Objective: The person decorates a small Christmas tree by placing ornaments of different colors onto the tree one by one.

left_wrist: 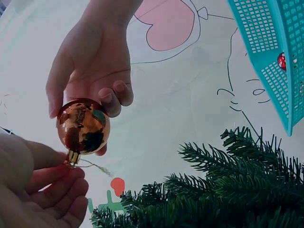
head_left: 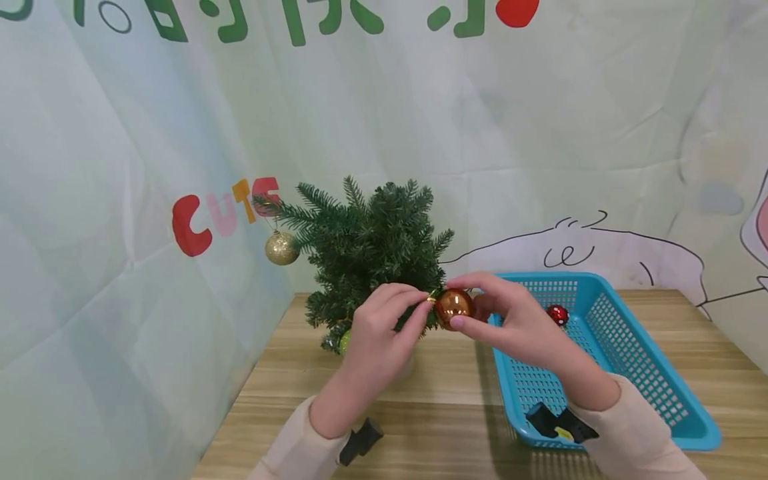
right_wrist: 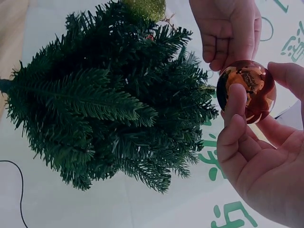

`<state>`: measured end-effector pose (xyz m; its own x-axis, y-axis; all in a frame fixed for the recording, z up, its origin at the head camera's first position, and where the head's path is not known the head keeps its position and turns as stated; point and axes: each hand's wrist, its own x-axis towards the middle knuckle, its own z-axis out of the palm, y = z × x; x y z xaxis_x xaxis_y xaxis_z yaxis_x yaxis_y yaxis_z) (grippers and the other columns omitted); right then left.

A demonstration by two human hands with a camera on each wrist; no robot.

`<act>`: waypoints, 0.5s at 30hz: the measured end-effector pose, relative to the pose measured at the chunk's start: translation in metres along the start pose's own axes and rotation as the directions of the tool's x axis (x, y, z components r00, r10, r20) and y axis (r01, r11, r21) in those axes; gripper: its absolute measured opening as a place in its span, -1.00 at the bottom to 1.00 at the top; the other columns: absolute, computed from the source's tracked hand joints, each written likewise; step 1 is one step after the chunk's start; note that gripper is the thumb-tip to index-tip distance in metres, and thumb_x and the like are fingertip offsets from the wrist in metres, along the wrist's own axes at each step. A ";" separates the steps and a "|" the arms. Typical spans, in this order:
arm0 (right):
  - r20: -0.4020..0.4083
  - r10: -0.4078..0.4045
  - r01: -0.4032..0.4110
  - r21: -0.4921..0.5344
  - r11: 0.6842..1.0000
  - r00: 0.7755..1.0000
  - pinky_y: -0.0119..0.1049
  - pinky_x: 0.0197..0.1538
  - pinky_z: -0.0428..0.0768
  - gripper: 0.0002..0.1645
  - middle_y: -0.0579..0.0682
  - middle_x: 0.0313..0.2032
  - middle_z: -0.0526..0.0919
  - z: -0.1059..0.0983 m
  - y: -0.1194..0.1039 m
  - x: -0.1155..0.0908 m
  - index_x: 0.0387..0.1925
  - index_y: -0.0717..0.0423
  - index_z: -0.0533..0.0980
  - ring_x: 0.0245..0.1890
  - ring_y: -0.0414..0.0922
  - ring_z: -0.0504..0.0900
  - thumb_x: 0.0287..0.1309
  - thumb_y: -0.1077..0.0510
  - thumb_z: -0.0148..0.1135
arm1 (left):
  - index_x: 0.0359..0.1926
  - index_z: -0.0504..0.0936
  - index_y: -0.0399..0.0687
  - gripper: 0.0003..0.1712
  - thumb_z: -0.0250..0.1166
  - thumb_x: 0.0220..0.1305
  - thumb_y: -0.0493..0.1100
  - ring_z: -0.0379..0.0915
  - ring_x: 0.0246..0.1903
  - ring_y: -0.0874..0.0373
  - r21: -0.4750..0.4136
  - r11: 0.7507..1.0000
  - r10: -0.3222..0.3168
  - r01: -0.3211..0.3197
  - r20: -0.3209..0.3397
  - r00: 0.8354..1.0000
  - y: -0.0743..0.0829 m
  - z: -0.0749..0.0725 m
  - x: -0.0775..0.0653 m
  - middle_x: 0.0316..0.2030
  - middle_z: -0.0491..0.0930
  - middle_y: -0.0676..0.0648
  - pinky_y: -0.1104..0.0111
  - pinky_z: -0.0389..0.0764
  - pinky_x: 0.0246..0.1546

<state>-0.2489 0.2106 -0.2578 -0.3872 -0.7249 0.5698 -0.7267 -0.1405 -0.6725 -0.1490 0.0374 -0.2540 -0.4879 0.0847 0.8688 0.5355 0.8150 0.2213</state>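
Observation:
A shiny copper-coloured Christmas bauble [head_left: 454,308] is held between both hands, in front of the small artificial Christmas tree [head_left: 375,233]. My left hand [head_left: 384,330] pinches its gold cap [left_wrist: 72,157] between thumb and fingers. A thin string loop trails from the cap in the left wrist view. My right hand [head_left: 516,320] grips the round body, thumb on the near side and fingers round the far side. On the tree, a gold glitter bauble [head_left: 282,248] hangs from a left branch, and a green glitter bauble [head_left: 345,341] sits low, partly hidden by my left hand.
A blue plastic basket [head_left: 654,363] stands on the wooden table [head_left: 438,427] at the right, under my right forearm. A small red bauble [head_left: 557,315] lies inside it. A printed cloth [head_left: 384,113] hangs behind the table and along its left side.

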 end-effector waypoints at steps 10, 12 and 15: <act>-0.006 -0.005 0.005 0.039 0.999 1.000 -0.35 -0.48 0.53 -0.53 0.00 -0.19 0.55 0.013 0.009 -0.003 0.04 0.10 0.41 -0.54 -0.23 0.56 0.02 0.26 0.24 | -0.41 0.65 -0.19 -0.91 0.22 0.14 -0.28 0.52 -0.32 0.24 -0.059 0.994 -0.097 0.096 -0.013 0.995 0.001 -0.007 0.001 -0.42 0.62 -0.03 0.48 0.52 -0.29; -0.001 0.016 -0.016 0.049 0.999 1.000 -0.35 -0.46 0.54 -0.53 0.00 -0.20 0.55 0.017 0.011 -0.005 0.04 0.09 0.41 -0.51 -0.24 0.57 0.03 0.24 0.24 | -0.41 0.65 -0.17 -0.91 0.22 0.14 -0.27 0.52 -0.33 0.26 -0.065 0.991 -0.113 0.113 0.000 0.994 0.001 -0.008 0.001 -0.42 0.62 -0.02 0.49 0.53 -0.31; 0.008 0.030 -0.030 0.063 0.998 1.000 -0.35 -0.45 0.55 -0.52 0.02 -0.19 0.54 0.022 0.013 -0.006 0.05 0.12 0.39 -0.49 -0.24 0.58 0.04 0.23 0.23 | -0.40 0.65 -0.16 -0.91 0.22 0.14 -0.26 0.52 -0.34 0.27 -0.075 0.988 -0.137 0.138 0.015 0.990 0.002 -0.009 0.002 -0.41 0.62 -0.01 0.49 0.53 -0.35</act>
<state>-0.2435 0.1988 -0.2804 -0.4039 -0.7342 0.5456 -0.6777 -0.1604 -0.7176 -0.1425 0.0340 -0.2482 -0.5669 -0.0192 0.8235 0.5134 0.7736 0.3714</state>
